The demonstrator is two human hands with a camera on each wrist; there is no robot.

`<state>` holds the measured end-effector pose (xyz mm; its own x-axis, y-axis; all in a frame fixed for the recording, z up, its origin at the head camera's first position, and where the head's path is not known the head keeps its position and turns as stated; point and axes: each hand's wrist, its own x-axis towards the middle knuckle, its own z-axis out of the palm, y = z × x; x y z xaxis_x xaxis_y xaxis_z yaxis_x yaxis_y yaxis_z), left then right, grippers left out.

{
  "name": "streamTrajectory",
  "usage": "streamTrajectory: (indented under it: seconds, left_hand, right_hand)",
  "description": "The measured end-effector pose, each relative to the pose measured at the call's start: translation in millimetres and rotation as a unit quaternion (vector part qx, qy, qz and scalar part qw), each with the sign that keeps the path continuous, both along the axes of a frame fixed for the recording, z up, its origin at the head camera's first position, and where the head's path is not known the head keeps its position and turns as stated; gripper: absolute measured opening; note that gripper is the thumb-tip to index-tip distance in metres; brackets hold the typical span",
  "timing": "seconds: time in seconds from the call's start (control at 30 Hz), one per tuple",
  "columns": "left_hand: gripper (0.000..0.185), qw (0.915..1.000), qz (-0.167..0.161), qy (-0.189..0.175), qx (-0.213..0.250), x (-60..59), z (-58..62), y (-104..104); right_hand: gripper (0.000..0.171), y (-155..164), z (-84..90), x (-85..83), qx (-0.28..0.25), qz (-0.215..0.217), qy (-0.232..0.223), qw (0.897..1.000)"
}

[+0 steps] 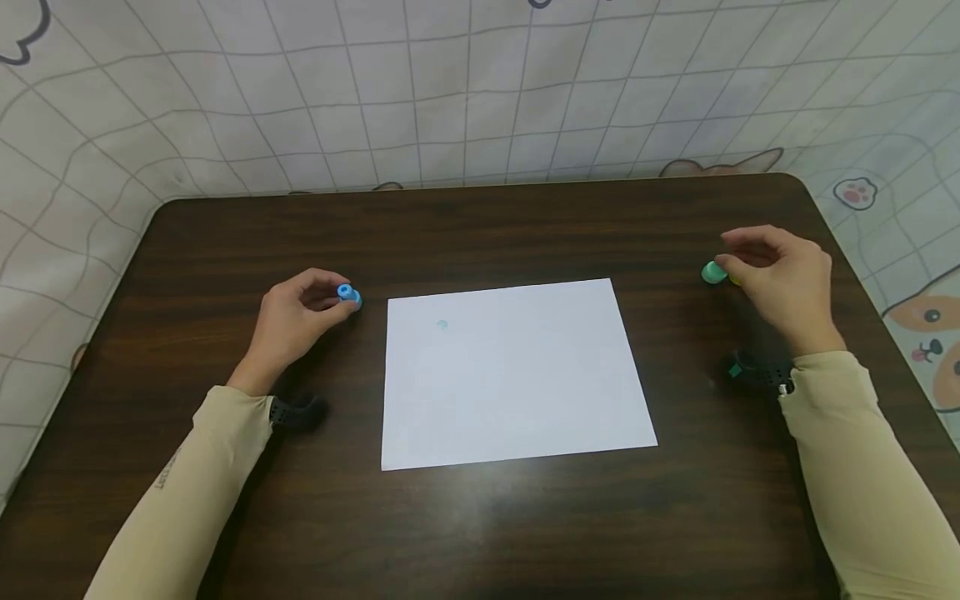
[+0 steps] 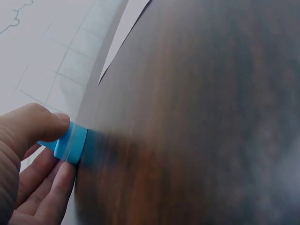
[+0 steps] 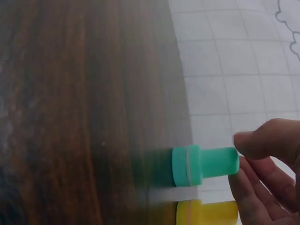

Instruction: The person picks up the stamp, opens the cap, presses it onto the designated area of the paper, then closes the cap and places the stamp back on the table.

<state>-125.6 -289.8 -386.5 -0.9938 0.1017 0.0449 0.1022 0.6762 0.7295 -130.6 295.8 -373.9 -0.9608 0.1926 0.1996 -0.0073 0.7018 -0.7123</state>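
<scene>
The left hand (image 1: 296, 321) pinches a blue stamp (image 1: 348, 295) just left of the paper (image 1: 513, 375), its long axis pointing toward the sheet. Well apart on the table's (image 1: 480, 533) right side, the right hand (image 1: 783, 279) touches a green stamp (image 1: 712, 272) with thumb and fingertips, a yellow stamp (image 3: 206, 212) just beside it.

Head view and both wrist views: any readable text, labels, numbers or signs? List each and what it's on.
No text can be read in any view.
Left sleeve: a small dark marking, too small and blurred to read.
White paper: one faint teal spot, no legible characters.
Blue stamp, green stamp, yellow stamp: no lettering visible.
</scene>
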Motion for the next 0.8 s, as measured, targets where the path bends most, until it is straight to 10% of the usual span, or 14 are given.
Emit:
streamTrajectory:
  seconds: [0.8]
  left_hand:
    - [0.033,0.9998,0.014,0.006,0.010,-14.7,-0.7,11]
  right_hand:
    - [0.028,-14,-1.5,3.0,0.063,0.065,-0.008,0.996]
